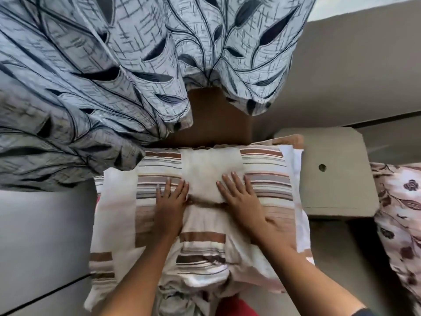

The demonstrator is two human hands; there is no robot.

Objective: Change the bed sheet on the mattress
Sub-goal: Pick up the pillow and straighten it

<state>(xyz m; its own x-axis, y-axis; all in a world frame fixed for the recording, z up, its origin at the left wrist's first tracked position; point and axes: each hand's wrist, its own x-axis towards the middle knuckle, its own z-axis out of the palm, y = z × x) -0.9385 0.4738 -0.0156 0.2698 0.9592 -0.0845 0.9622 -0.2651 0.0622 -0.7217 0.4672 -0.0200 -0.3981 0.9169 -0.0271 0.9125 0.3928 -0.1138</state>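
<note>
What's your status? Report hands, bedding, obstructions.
Left hand and right hand flat, pressing the striped bedding. Bedding bunched at near edge, not spread. Leaf-print curtain overhangs its far left corner; grey board at right.

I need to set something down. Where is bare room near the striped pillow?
Bare: grey surface left of the pillow, below the curtain; beige board between pillow and floral fabric. Crowded: pillow, under left hand and right hand.
</note>
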